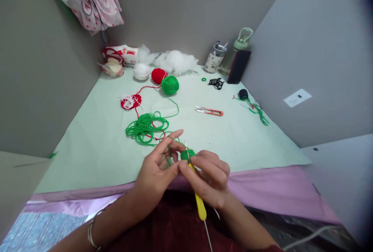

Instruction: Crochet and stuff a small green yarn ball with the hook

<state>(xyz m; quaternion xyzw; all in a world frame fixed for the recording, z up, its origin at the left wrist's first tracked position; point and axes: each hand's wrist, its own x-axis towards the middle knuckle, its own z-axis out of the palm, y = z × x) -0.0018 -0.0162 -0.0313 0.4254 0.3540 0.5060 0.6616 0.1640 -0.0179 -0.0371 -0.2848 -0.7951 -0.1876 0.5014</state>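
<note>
My right hand (211,174) grips a crochet hook (199,205) by its yellow handle, its metal tip pointing up and away from me. Against that tip sits a small green crochet piece (185,155), pinched between the thumb and fingers of my left hand (159,166). Green yarn runs over my raised left index finger. It leads back towards a loose green yarn heap (145,127) just beyond that hand. How the hook passes through the stitches is too small to make out.
Behind the heap lie a green yarn ball (170,85), a red ball (159,76) and white stuffing (177,62). Orange thread snips (210,111) rest mid-table, with a black claw clip (216,83) beyond. A phone (239,67) leans on a bottle (242,42) at the back right.
</note>
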